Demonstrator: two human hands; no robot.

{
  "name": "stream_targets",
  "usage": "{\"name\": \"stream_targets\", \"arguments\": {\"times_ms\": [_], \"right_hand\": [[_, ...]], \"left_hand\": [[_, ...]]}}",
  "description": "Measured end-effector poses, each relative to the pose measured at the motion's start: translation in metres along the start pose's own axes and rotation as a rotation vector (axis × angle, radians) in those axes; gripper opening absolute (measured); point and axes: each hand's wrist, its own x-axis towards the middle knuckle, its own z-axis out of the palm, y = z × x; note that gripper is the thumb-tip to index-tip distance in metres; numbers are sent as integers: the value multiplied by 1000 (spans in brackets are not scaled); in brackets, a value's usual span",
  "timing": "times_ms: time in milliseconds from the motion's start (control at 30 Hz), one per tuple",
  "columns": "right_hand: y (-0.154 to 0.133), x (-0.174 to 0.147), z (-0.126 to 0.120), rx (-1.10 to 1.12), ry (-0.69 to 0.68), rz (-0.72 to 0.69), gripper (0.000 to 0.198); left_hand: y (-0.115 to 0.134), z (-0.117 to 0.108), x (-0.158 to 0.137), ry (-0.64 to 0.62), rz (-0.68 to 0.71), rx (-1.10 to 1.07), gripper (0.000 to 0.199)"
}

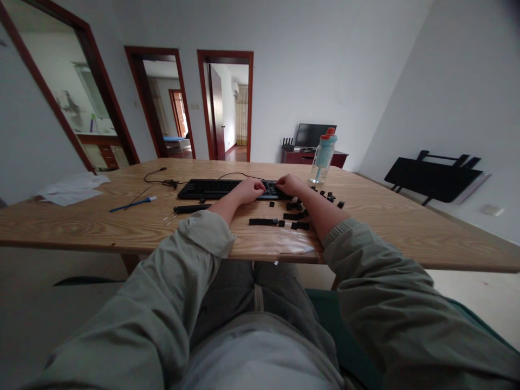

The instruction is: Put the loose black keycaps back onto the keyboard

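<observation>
A black keyboard (203, 188) lies across the far middle of the wooden table, its cable behind it. Over its right half rests my left hand (248, 190), fingers curled together at the keys. My right hand (291, 184) is closed at the keyboard's right end, fingertips bent down onto it. Whatever either hand pinches is too small or hidden to make out. Loose black keycaps lie in front of the keyboard: a row (263, 222), a shorter row (293, 216) and a single keycap (272, 204). Several more are scattered around my right forearm, which hides part of them.
A blue-handled brush (132, 204) and a black-handled tool (190, 208) lie left of my arms. Crumpled white paper (73, 188) is at the far left. A water bottle (324, 157) stands at the back right. A clear plastic sheet (284, 242) lies at the front edge.
</observation>
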Motion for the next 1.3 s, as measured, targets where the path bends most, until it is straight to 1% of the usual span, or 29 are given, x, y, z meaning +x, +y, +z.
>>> {"name": "stream_targets", "arguments": {"times_ms": [100,200,333,433,667,867,1100,1300], "right_hand": [[4,0,0,-17,-6,1,30],[7,0,0,-30,-3,-31,29],[9,0,1,-114,27,-74,28],[8,-2,0,-171,45,-101,28],[2,-6,-2,-201,60,-116,29],[1,-10,-4,-211,36,-138,31],[-8,-15,-11,-307,-34,-139,37],[-13,-16,-12,-346,-55,-123,40]], "left_hand": [[3,-1,-1,2,-11,-8,25],[6,-3,-2,2,-17,-9,25],[6,-3,-3,-6,-23,-12,25],[5,-2,-2,-5,-15,-15,26],[7,-4,-3,-1,-16,-21,24],[8,-5,-4,6,-9,-9,25],[6,-3,-2,0,-13,-1,25],[14,-5,-5,-29,-22,23,27]]}}
